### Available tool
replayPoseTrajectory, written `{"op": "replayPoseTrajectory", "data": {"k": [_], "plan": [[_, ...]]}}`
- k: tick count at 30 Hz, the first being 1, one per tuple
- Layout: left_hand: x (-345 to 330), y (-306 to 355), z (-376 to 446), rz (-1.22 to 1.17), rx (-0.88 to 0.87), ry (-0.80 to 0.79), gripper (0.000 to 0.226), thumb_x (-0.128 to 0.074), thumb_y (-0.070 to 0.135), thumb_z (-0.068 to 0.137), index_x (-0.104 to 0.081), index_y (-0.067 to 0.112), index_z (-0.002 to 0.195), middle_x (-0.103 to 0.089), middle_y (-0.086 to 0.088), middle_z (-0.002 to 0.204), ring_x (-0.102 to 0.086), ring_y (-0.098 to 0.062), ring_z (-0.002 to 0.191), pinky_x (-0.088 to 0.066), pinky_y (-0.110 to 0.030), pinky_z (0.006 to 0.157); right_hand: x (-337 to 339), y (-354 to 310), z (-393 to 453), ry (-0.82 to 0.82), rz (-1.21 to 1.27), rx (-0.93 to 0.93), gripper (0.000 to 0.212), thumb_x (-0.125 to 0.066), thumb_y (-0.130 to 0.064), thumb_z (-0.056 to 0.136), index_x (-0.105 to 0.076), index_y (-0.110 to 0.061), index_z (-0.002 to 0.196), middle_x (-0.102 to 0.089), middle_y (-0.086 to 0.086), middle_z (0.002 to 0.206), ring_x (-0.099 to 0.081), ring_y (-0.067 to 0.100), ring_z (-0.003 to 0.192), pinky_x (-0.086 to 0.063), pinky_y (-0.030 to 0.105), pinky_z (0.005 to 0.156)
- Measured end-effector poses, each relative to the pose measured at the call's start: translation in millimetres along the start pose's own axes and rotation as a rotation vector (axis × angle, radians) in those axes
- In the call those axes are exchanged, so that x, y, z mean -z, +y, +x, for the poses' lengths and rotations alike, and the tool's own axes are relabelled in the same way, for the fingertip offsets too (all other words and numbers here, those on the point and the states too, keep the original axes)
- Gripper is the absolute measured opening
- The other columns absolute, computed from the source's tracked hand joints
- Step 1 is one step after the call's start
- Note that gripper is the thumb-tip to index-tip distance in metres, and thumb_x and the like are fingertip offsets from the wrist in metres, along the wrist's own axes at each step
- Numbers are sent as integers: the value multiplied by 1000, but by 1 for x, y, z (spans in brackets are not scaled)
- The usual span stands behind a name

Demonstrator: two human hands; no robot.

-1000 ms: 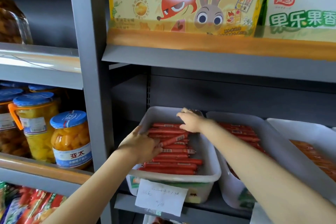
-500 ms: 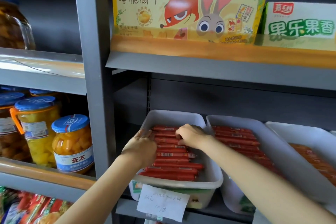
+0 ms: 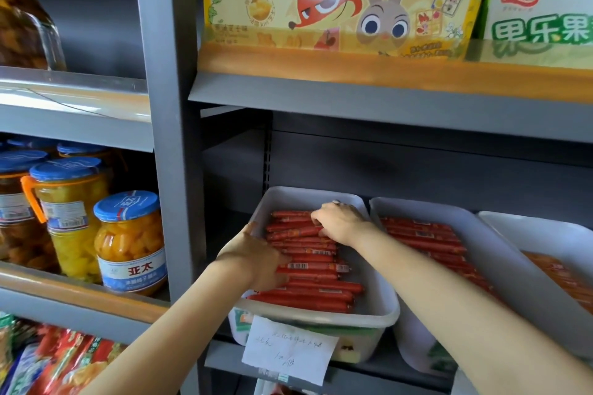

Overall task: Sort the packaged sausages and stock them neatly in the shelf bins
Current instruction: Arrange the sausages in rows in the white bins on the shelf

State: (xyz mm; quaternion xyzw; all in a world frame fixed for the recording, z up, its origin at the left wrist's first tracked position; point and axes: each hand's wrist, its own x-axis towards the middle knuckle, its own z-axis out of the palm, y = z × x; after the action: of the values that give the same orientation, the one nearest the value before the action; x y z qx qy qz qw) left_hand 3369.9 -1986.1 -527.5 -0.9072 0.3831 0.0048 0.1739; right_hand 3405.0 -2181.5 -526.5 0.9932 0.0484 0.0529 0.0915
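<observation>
A white bin (image 3: 382, 314) on the shelf holds a stack of red packaged sausages (image 3: 317, 295) lying crosswise. My left hand (image 3: 253, 258) rests on the left ends of the sausages by the bin's left wall, its fingers spread flat over them. Farther back in the same bin, my right hand (image 3: 338, 223) has its fingers curled down onto the top sausages and pinches one. A second white bin (image 3: 475, 228) to the right holds more red sausages (image 3: 426, 239). A third bin (image 3: 539, 231) holds orange sausages (image 3: 564, 279).
A handwritten paper tag (image 3: 288, 353) hangs on the first bin's front. A grey upright post (image 3: 167, 138) stands just left of the bin. Jars of canned fruit (image 3: 130, 240) fill the left shelf. Biscuit boxes (image 3: 346, 0) sit on the shelf above.
My right hand came forward from the bin's rear wall onto the sausages. A sausage that lay slanted now lies straight. My left hand shifted from the bin's edge onto the sausage ends.
</observation>
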Motion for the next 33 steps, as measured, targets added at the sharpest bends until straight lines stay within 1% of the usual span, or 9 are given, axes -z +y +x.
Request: {"op": "replayPoseTrajectory", "data": {"k": [7,9,10,12,16,22,26,30,33], "plan": [[1,-1,1,-14,6,-40,45,-25,50,97,-39,37,138,-47,9,141,-35,-16,135,2,-44,114,-1,0,7,-85,220,-177,34,-57,-37,92,-39,-21,67,-33,14,127,-43,38,110,-38,48,99],[1,-1,2,-6,7,-37,46,-25,50,97,-39,36,138,-46,10,141,-35,-15,135,1,-44,114,-3,2,7,-144,267,-224,27,-54,-39,94,-50,-13,101,-20,19,147,-40,40,125,-36,45,103],[0,-1,2,-8,8,-35,45,-26,51,96,-40,36,137,-47,9,140,-36,-16,134,0,-43,114,-3,1,6,-196,291,-242,49,-50,-41,95,-40,-8,129,-11,20,153,-32,39,134,-31,44,107],[0,-2,3,-21,9,-27,44,-26,52,96,-43,36,134,-51,9,136,-38,-16,131,-2,-43,113,-6,-2,5,-291,322,-254,73,-43,-45,97,-10,-8,150,-5,19,157,-18,34,143,-21,42,114],[-2,-2,3,-30,3,-30,45,-27,53,95,-44,36,133,-53,9,133,-41,-16,129,-2,-42,113,-3,-11,3,-160,385,-209,43,-46,-27,98,-45,-4,134,-48,17,135,-47,31,123,-39,33,93],[-2,-2,2,-6,3,-39,47,-26,52,95,-42,34,136,-53,6,135,-41,-17,130,-1,-44,113,1,-16,-11,-341,353,-211,60,-33,-36,102,-8,-16,152,1,17,158,-8,32,145,-14,40,116],[-3,-2,3,1,1,-42,46,-25,52,96,-43,35,135,-53,8,135,-42,-16,129,-2,-44,113,9,-14,-18,-292,416,-246,51,-32,-19,102,-19,-4,149,-21,19,154,-24,30,141,-23,34,112],[-3,-2,2,7,12,-29,42,-26,48,96,-50,32,127,-58,8,126,-46,-16,124,-5,-42,112,15,-19,-21,-307,426,-305,25,-30,-6,97,-50,-3,110,-53,13,104,-53,20,92,-42,23,77],[-3,-2,1,26,23,-24,39,-26,41,97,-53,30,123,-61,6,122,-48,-17,121,-6,-42,112,22,-24,-27,-335,445,-288,49,-28,-4,97,-21,-2,146,-32,21,146,-36,31,132,-31,33,106]]}}
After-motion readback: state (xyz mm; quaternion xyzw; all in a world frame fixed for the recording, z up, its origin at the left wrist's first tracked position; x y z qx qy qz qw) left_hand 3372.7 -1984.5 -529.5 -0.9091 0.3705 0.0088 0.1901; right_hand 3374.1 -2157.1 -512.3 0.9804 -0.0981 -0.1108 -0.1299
